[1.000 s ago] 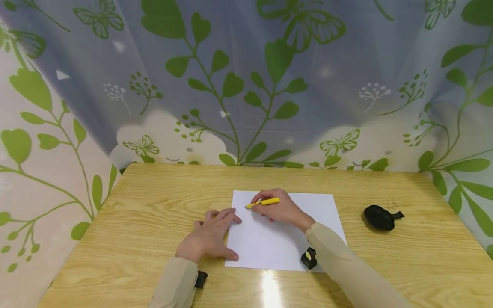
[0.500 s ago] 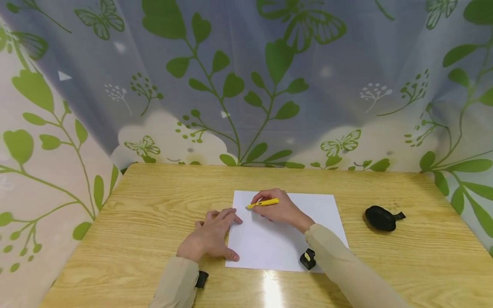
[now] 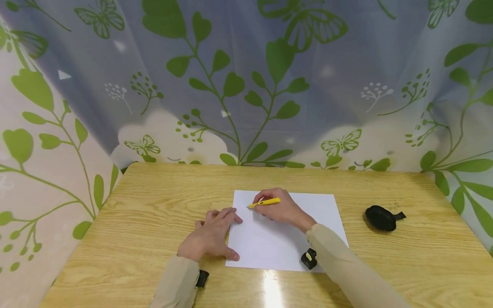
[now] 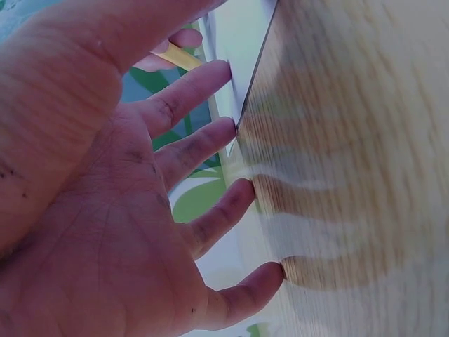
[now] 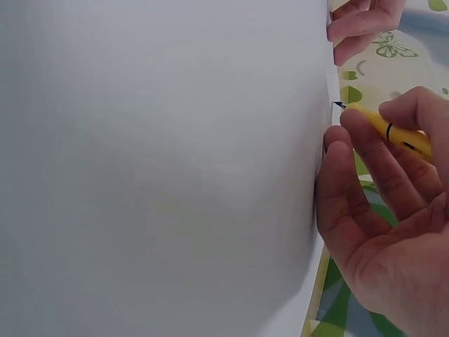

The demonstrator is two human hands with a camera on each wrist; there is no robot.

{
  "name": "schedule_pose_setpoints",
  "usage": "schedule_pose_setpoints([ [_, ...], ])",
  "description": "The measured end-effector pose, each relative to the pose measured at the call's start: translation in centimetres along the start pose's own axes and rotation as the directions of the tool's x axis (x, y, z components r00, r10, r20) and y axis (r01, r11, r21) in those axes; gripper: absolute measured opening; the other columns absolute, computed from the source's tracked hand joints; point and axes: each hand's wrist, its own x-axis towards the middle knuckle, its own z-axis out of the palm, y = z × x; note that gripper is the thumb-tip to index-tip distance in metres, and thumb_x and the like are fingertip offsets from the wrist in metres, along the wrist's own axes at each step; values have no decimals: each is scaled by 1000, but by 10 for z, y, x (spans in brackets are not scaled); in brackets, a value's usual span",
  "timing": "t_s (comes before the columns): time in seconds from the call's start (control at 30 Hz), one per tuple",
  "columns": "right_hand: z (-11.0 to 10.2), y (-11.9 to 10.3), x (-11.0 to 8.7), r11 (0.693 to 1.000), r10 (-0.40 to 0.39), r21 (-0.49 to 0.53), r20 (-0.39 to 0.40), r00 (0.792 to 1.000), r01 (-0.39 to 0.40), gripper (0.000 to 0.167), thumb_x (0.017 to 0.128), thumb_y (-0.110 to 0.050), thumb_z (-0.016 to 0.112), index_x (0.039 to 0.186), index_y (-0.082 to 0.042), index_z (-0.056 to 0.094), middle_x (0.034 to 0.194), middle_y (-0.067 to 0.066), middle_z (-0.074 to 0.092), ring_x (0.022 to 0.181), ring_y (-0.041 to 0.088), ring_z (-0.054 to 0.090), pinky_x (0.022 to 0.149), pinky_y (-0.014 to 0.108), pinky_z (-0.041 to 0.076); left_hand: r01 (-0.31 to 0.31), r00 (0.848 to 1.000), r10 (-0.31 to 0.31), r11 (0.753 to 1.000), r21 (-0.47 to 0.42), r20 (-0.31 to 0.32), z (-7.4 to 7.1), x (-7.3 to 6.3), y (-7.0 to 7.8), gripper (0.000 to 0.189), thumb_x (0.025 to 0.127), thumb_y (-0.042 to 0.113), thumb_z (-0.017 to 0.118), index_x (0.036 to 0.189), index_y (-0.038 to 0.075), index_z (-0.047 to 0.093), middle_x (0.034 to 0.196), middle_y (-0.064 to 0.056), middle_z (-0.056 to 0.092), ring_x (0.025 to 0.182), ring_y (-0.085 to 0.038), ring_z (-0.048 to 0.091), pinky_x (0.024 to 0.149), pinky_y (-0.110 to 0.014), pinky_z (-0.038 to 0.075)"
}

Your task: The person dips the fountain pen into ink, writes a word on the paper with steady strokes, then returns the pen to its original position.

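A white sheet of paper point(image 3: 265, 248) lies on the wooden table. My right hand point(image 3: 284, 208) pinches a yellow fountain pen point(image 3: 272, 201) over the sheet's upper left part. In the right wrist view the pen's dark, slim nib point(image 5: 339, 104) is at the paper's surface; whether it touches cannot be told. The side of that hand point(image 5: 393, 239) rests against the sheet. My left hand point(image 3: 212, 235) lies spread at the sheet's left edge. In the left wrist view, the left hand's point(image 4: 119, 203) index and middle fingertips touch the paper by its edge, the other two the wood.
A black oval object with a short tab point(image 3: 380, 218) lies on the table point(image 3: 154, 205) right of the sheet. Behind the table hangs a curtain point(image 3: 246, 85) with leaves and butterflies. A black wrist device point(image 3: 309, 259) is at the right sleeve, another point(image 3: 202, 278) at the left.
My right hand and the pen have shifted very slightly to the right. The left hand and the sheet stay where they were. No clear mark shows on the paper.
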Motion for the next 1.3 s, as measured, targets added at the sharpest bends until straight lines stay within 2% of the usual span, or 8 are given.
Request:
schedule_pose_setpoints([
  [0.5, -7, 1, -7, 1000, 13, -13, -30, 999, -13, 12, 90, -18, 73, 101, -14, 76, 82, 3, 70, 60, 14, 58, 58, 28, 51, -12, 1000, 12, 1000, -14, -7, -1, -2, 0, 79, 69, 40, 95, 135, 24, 54, 166, -1, 32, 147, -44, 28, 104, -73, 32],
  [1.3, -26, 9, -18, 998, 65, -22, -8, 998, -65, 15, 92, -21, 73, 104, -13, 75, 86, 9, 70, 60, 16, 56, 58, 30, 50, -20, 1000, 20, 1000, -7, -3, -2, -3, 2, 79, 70, 39, 95, 134, 25, 50, 165, -1, 32, 146, -46, 27, 102, -77, 31],
])
